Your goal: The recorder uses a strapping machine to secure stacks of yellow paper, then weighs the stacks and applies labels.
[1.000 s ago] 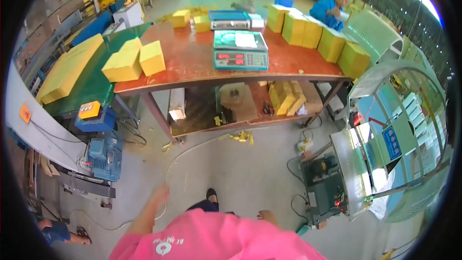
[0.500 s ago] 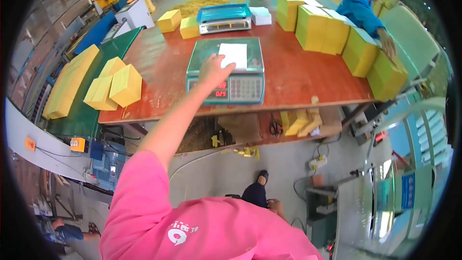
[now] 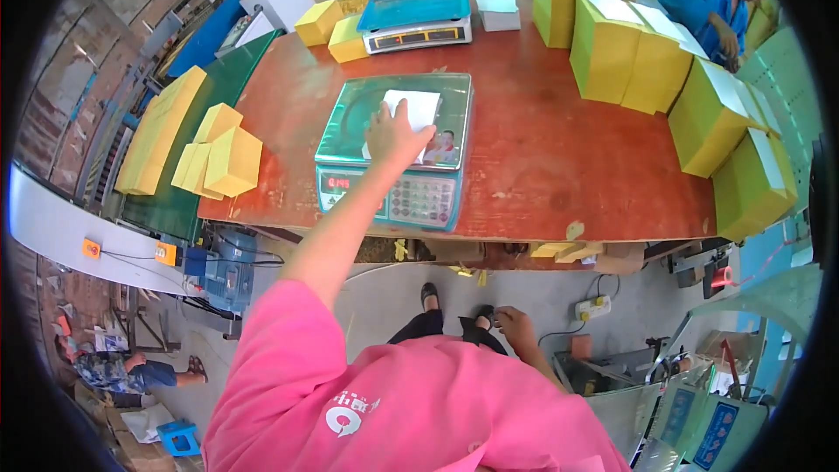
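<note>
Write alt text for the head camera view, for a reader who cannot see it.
A person in a pink shirt reaches their left hand onto white paper lying on a green-topped scale on a reddish table. Their right hand hangs low by their side. Yellow boxes and a second scale sit further back.

Two weighing scales stand on the desk (image 3: 559, 166): the near scale (image 3: 398, 153) with one white sheet (image 3: 418, 114) on its pan, and the far scale (image 3: 418, 17). Two small yellow boxes (image 3: 336, 31) sit beside the far one. About six tall yellow boxes (image 3: 612, 57) line the right side. Roughly three yellow boxes (image 3: 218, 157) cluster at the left edge. Two hands show: left hand (image 3: 395, 135), right hand (image 3: 516, 328)
</note>
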`<state>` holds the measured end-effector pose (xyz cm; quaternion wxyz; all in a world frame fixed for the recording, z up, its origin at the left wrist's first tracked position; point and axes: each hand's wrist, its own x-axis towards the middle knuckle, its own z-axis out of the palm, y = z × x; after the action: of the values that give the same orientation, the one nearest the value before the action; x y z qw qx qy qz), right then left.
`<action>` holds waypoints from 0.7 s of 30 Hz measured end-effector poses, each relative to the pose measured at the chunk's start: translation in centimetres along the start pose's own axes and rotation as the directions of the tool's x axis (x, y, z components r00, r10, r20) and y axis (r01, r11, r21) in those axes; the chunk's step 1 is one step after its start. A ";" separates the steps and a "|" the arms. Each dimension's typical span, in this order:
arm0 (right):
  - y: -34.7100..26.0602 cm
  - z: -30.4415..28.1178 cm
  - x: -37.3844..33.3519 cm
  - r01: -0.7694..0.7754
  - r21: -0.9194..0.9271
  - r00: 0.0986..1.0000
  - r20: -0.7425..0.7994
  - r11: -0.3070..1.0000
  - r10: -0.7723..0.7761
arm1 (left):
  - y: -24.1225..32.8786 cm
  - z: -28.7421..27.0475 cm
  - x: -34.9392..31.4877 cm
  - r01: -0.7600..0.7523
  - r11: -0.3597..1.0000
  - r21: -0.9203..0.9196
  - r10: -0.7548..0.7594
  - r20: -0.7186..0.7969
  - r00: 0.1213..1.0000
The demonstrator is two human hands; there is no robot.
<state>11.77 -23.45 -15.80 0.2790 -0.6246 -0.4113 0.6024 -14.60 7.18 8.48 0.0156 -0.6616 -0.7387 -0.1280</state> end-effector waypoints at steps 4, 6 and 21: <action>-1.4 -0.3 0.2 0.022 0.019 0.997 0.076 1.000 -0.023 | -0.9 0.8 0.6 -0.007 0.988 -0.154 -0.007 -0.091 0.996; -2.4 -0.8 0.4 0.003 0.060 0.996 0.086 0.998 -0.008 | -1.4 0.4 0.9 -0.014 0.986 -0.166 -0.006 -0.117 0.993; -36.0 2.9 9.0 0.656 -0.643 0.455 -0.082 0.396 -0.887 | -4.5 -1.6 2.0 -0.092 0.766 -0.636 0.107 -0.015 0.994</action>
<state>1.91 2.04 9.55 0.4296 -0.5121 -0.7357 0.1092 -19.53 8.36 9.64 -0.2101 -0.6674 -0.6161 -0.3617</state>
